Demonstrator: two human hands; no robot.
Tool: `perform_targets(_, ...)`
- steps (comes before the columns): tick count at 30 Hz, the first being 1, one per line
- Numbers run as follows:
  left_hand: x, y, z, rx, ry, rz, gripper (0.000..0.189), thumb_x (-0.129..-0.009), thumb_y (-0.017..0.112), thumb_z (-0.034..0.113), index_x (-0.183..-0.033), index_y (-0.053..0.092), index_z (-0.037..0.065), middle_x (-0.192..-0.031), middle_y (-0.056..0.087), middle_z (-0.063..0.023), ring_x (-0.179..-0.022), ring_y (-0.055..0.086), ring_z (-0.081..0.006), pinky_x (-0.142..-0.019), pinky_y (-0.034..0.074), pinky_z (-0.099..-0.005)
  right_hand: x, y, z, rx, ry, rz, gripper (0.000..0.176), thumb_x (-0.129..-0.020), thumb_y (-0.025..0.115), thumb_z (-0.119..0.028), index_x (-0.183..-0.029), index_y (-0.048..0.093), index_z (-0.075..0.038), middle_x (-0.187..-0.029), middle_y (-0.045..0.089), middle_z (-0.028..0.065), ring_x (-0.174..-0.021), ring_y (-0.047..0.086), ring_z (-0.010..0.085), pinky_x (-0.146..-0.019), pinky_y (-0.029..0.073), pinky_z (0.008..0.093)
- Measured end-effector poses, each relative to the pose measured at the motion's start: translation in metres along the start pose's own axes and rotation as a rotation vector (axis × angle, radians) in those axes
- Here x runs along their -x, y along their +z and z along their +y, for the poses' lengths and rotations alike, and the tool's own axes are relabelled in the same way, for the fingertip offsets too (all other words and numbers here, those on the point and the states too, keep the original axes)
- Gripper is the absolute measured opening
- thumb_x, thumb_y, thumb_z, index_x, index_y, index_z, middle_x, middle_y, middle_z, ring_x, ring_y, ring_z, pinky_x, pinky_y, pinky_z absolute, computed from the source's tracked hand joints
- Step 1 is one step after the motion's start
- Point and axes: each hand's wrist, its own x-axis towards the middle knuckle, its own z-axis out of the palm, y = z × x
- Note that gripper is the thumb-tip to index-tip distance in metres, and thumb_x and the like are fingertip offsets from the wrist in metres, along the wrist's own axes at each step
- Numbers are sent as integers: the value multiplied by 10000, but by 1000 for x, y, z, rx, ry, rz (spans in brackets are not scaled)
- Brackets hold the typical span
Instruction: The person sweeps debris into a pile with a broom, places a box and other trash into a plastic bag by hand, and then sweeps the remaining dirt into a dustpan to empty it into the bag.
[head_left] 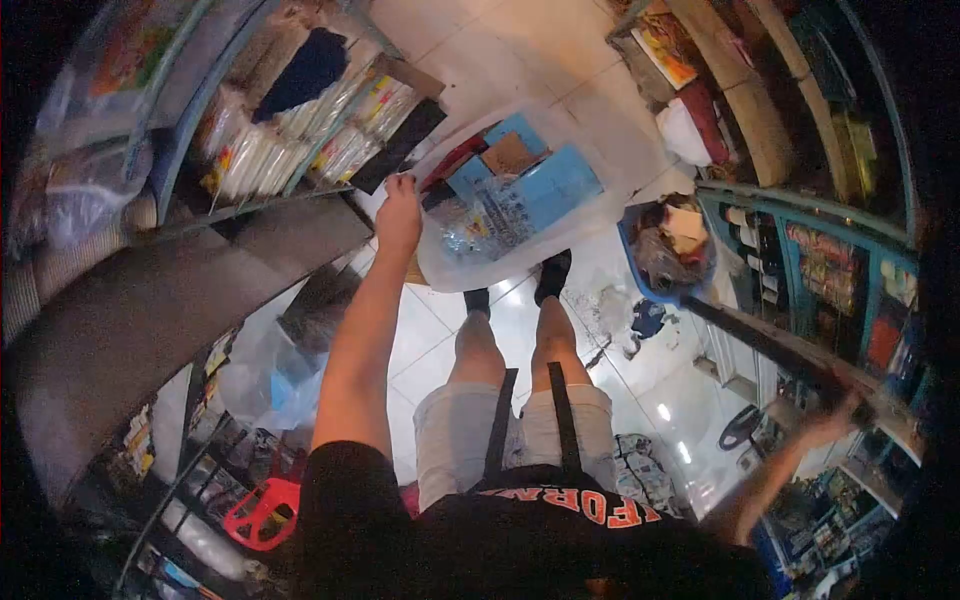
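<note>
A large translucent plastic bag (625, 150) lies open on the floor in front of my feet. Inside it are a light blue box (556, 187), a brown cardboard piece (513, 155) and clear-wrapped packets (480, 228). My left hand (399, 212) reaches forward with its fingers closed on the bag's left edge, beside a black panel (402, 145) on the shelf. Off to the right, my right hand (835, 420) is smeared by motion at a long dark ledge (765, 342). Whether its fingers grip the ledge cannot be made out.
A blue bin (668, 250) of mixed waste stands right of the bag. Shelves with wrapped packets (265, 160) rise at the left; more stocked shelves (825, 265) line the right. Dark scraps (648, 318) lie on the tiles. A red plastic stool (262, 515) stands at lower left.
</note>
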Motion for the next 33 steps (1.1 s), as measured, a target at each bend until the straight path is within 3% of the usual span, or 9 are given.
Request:
perform_targets(1, -1, -5, 0, 15, 19, -36, 299, -628, 447, 18, -917, 422, 95, -943, 401, -130, -673, 512, -305, -545, 433, -377, -8, -19, 12, -736, 553, 189, 348, -768, 377, -287, -901, 469, 21, -851, 518, 130, -819, 479, 227, -749, 367, 363)
perform_targets(3, -2, -9, -1, 47, 38, -62, 305, -625, 442, 3, -916, 418, 95, -943, 400, -133, -677, 510, -309, -547, 433, -379, -44, -76, 38, -1420, 744, 493, 387, -767, 330, -335, -835, 460, 23, -781, 483, 142, -789, 440, 254, -711, 339, 395)
perform_targets(19, 22, -1, -26, 331, 134, -11, 453, -616, 423, -16, -1055, 373, 87, -1074, 371, -91, -767, 497, -327, -652, 415, -395, -230, -230, -184, -1750, -594, -25, 276, -822, 305, -278, -835, 462, -51, -469, 353, 28, -329, 270, 98, -296, 261, 257)
perform_targets(20, 23, -2, -26, 363, 153, 20, 455, -617, 422, -15, -1059, 367, 79, -1077, 372, -94, -768, 497, -330, -653, 416, -396, -230, -230, -209, -1911, -95, 253, 276, -815, 319, -288, -834, 463, -53, -480, 371, 30, -338, 302, 100, -295, 276, 252)
perform_targets(22, 26, -7, -24, 327, 158, -60, 456, -620, 420, -17, -1063, 359, 69, -1075, 375, -102, -763, 499, -332, -655, 418, -391, -238, -233, -250, -1755, 232, 342, 275, -793, 355, -311, -821, 467, -61, -524, 420, 38, -360, 363, 105, -296, 309, 244)
perform_targets(23, 27, -11, -24, 289, 178, -144, 458, -622, 418, -19, -1068, 351, 58, -1073, 378, -109, -759, 500, -335, -656, 421, -386, -247, -233, -260, -1512, 43, 175, 276, -779, 378, -324, -809, 471, -66, -556, 452, 43, -374, 390, 109, -298, 326, 240)
perform_targets(28, 34, -8, -28, 330, 174, -158, 444, -618, 416, -37, -1053, 354, 29, -1092, 367, -117, -799, 493, -310, -659, 425, -366, -281, -187, -305, -130, -557, 764, 316, -746, 412, -329, -774, 473, -20, -633, 476, 118, -472, 445, 166, -398, 414, 301)
perform_targets(32, 38, -4, -34, 352, 225, -157, 488, -586, 452, -53, -1058, 352, 23, -1122, 346, -106, -836, 483, -286, -670, 421, -361, -316, -168, -360, -1405, 16, -48, 348, -768, 377, -327, -980, 476, -69, -876, 534, 66, -716, 523, 140, -630, 402, 226)
perform_targets(33, 38, -6, -35, 356, 218, -152, 488, -586, 452, -53, -1058, 352, 23, -1122, 346, -106, -836, 483, -286, -670, 421, -361, -292, -192, -381, -1491, -198, -94, 345, -759, 411, -319, -1002, 446, -76, -802, 502, 66, -651, 498, 133, -589, 405, 233)
